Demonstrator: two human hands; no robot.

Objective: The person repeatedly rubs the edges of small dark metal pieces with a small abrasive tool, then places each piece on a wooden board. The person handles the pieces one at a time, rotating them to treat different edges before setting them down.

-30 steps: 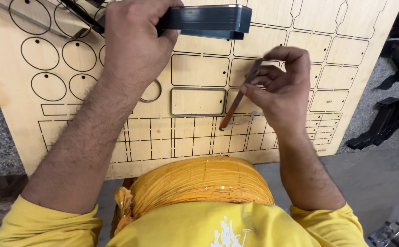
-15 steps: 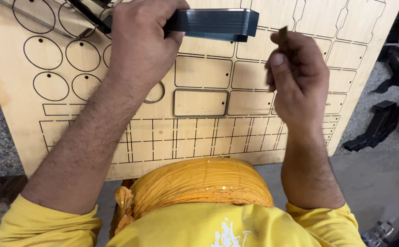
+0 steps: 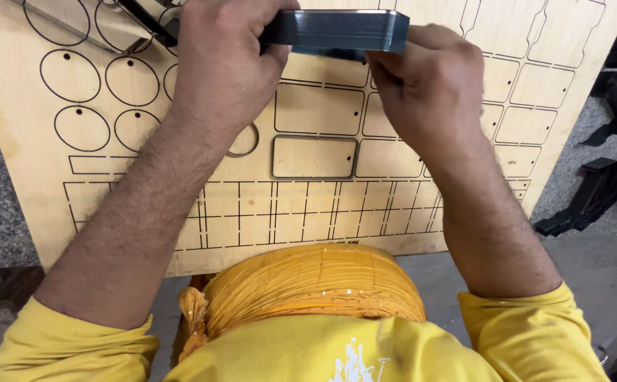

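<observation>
Both hands close on a dark stack (image 3: pixel 333 32) of thin flat pieces held over the far part of a wooden sheet (image 3: pixel 32 177). Left hand (image 3: pixel 227 60) is curled round the stack's left end, fingers wrapped over the top and knuckles toward the camera. Right hand (image 3: pixel 429 92) is bent around the right end from below and the side, its fingers folded under the stack's edge; whether it also pinches something small there is hard to tell, since the fingertips are hidden. The stack lies level, long side left to right, raised above the sheet rather than lying flat on it.

Beneath it the sheet shows cut outlines: rounded rectangles (image 3: pixel 319 110) under the hands, one rectangle (image 3: pixel 314 157) with a darker gap around it, circles (image 3: pixel 71 74) with small holes to the left, and a grid of narrow strips (image 3: pixel 308 212) along the near edge. A thin ring (image 3: pixel 245 141) lies on the sheet beside the left wrist. Yellow sleeves (image 3: pixel 68 346) and a bundled orange cloth (image 3: pixel 315 290) fill the near foreground. Black angled pieces (image 3: pixel 584 198) lie on the grey floor to the right, well apart from the hands.
</observation>
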